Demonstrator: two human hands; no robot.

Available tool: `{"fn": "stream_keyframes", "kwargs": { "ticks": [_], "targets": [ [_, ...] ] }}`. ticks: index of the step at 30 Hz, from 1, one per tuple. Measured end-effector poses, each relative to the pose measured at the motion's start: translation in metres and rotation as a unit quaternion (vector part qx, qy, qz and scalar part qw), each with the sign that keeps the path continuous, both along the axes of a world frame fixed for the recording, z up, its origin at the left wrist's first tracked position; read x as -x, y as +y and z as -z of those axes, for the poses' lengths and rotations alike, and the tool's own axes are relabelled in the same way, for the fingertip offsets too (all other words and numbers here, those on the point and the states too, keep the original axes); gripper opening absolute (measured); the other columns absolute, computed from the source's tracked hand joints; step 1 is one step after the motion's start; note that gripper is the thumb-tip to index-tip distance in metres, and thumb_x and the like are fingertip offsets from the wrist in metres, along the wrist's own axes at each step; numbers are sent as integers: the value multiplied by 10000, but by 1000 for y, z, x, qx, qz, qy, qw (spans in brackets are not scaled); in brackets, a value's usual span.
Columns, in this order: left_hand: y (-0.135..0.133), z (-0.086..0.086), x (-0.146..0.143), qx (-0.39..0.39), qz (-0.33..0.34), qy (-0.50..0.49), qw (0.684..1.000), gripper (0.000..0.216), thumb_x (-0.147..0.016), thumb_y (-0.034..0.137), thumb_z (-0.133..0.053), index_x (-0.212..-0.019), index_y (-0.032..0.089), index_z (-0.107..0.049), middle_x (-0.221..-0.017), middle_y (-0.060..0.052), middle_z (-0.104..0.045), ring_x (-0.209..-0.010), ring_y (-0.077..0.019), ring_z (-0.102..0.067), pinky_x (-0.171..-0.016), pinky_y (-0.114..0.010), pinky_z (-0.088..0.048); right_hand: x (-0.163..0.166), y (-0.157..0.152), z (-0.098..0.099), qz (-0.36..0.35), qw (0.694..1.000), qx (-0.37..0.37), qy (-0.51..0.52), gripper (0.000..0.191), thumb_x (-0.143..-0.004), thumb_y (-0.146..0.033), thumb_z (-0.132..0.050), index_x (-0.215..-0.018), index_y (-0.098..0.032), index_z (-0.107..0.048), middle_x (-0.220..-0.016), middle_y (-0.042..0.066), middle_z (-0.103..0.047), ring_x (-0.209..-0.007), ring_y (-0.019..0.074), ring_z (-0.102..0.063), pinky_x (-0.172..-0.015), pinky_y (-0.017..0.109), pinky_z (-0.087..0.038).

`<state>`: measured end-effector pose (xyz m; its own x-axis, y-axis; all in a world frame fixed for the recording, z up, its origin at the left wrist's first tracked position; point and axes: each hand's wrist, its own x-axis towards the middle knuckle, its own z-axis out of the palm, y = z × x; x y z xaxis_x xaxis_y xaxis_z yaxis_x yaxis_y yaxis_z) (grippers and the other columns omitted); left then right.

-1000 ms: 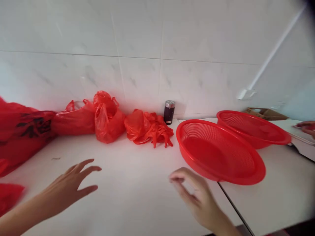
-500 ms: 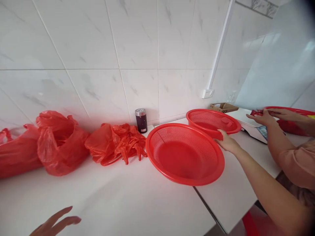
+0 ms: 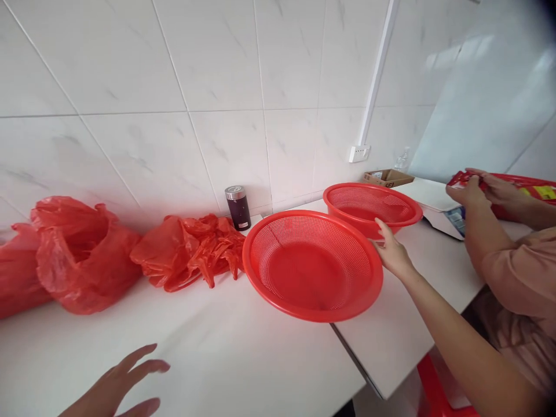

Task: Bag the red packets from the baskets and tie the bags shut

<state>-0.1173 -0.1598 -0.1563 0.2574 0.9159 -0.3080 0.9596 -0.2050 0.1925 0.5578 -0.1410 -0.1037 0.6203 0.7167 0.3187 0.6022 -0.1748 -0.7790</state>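
My right hand [image 3: 391, 253] reaches out to the right rim of the near red mesh basket [image 3: 278, 295], and its fingers curl over that rim, close to the second red basket [image 3: 369, 197] just behind. The thumb is hidden. My left hand [image 3: 119, 388] hovers low at the bottom left over the white counter [image 3: 243, 359], fingers spread, holding nothing.
Red plastic bags, a loose heap [image 3: 191, 255] and a fuller one [image 3: 78, 255], lie along the tiled wall beside a dark jar [image 3: 238, 208]. At the right, another person's hands [image 3: 473, 188] handle a red packet over a white scale [image 3: 434, 202]. A cardboard box [image 3: 388, 176] sits behind.
My right hand went from hovering over the counter to the near basket's rim and stays there. The view swung right and my left hand dropped to the bottom left.
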Motion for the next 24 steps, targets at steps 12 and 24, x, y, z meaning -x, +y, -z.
{"fn": "stream_keyframes", "kwargs": {
  "ticks": [12,24],
  "targets": [
    [41,-58,-109,-371,-32,-139,918,507,-906,448,-462,-1372,251,-435,-1500,-150,-322,-1316,-352,-412,-1005,-537,-419,234,-76,-56,-351,919,-169,-64,157,-914,-264,-506,-1024,-249,-616,-1031,48,-661,-967,182,-616,-829,319,-503],
    [80,4,-137,-443,-77,-192,872,510,-876,262,-509,-1382,224,-452,-1469,-157,-414,-1324,-351,-400,-1035,-538,-370,386,49,-7,-322,921,-147,-164,343,-812,-178,-593,-1155,-175,-592,-1352,168,-467,-1266,331,-436,-1022,507,-384]
  ]
}}
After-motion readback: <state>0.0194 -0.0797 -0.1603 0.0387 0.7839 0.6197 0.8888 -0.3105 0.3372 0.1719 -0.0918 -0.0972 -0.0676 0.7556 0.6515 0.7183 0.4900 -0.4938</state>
